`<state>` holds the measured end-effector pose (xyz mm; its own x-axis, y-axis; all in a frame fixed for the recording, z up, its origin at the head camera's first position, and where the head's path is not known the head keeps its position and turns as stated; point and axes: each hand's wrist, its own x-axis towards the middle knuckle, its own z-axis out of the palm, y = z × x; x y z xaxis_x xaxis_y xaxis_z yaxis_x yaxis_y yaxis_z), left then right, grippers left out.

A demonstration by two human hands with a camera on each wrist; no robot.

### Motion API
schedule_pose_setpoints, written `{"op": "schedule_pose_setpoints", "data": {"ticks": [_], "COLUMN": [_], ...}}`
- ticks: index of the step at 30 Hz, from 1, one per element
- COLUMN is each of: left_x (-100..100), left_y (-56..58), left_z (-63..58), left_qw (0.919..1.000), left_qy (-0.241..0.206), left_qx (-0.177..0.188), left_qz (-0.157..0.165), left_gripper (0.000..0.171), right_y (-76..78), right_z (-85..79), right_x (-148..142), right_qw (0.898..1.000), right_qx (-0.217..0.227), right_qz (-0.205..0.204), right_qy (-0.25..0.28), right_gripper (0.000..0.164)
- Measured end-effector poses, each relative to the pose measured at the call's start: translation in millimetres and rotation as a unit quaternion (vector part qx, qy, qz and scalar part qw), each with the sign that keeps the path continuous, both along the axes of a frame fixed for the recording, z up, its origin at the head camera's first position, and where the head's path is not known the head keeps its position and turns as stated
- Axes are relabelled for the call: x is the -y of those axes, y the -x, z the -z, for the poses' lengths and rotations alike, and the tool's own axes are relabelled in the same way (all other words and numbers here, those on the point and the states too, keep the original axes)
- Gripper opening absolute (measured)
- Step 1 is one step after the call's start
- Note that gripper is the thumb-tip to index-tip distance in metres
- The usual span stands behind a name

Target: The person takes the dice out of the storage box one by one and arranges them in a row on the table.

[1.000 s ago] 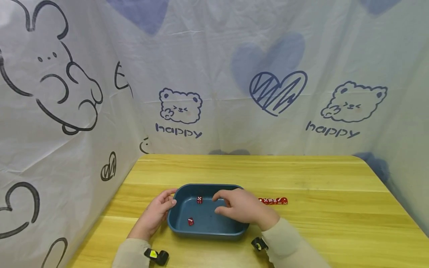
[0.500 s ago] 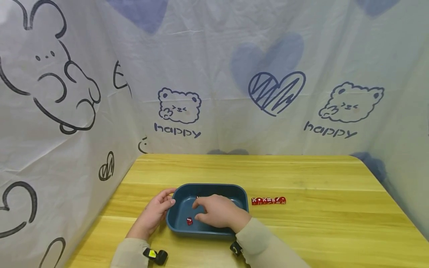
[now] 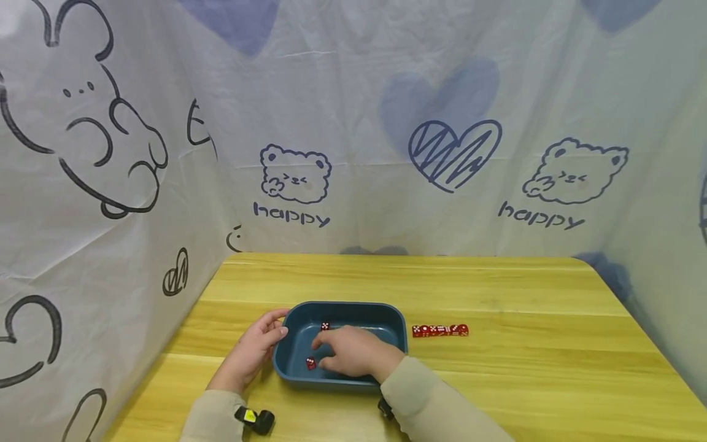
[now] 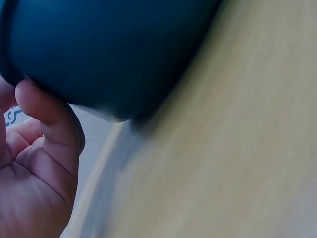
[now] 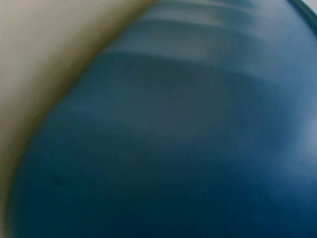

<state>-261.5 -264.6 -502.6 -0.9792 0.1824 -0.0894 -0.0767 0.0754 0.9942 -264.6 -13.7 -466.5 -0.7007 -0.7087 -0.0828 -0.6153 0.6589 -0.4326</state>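
Note:
A dark teal tray (image 3: 331, 385) stands on the table in the head view. At its left end, my left hand (image 3: 254, 350) grips the rim, thumb on the near side; in the left wrist view the thumb and fingers meet at the tray wall (image 4: 114, 54). My right hand (image 3: 356, 351) is inside the tray with thumb and index finger apart, nothing between them. Two red dice lie on the tray floor: one die (image 3: 325, 326) just beyond the index finger, another die (image 3: 311, 363) just left of the thumb. The blurred tray (image 5: 173, 129) fills most of the right wrist view.
Right of the tray, several red dice (image 3: 440, 331) form a straight row on the yellow wooden table (image 3: 525, 374). A white cloth (image 3: 353, 202) with drawings hangs behind the table and along its sides.
My right hand has moved left inside the tray, toward the two dice, uncovering the left end of the dice row. My left hand stays on the rim.

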Motion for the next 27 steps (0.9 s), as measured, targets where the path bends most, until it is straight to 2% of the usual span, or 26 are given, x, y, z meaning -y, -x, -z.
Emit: {"op": "schedule_pose_setpoints", "data": {"ticks": [5,19,27], "left_x": [0,2,0], "left_y": [0.3,-1.5,-2.8], "left_z": [0.9,-0.2,-2.7], "left_qw": [1.0000,0.9999,1.0000], "left_qy": [0.003,-0.001,-0.005], "left_qx": [0.000,-0.005,0.000], "left_qz": [0.002,0.010,0.007], "left_gripper": [0.049,0.051,0.051], "right_y": [0.8,-0.4,-1.7], "right_z": [3.4,9.1,11.0], "right_x": [2,8,7], "right_qw": [1.000,0.997,0.998], "right_qx": [0.006,0.028,0.025], "right_qz": [-0.008,-0.064,-0.065], "right_qy": [-0.003,0.014,0.006], "right_gripper": [0.035,0.044,0.036]}}
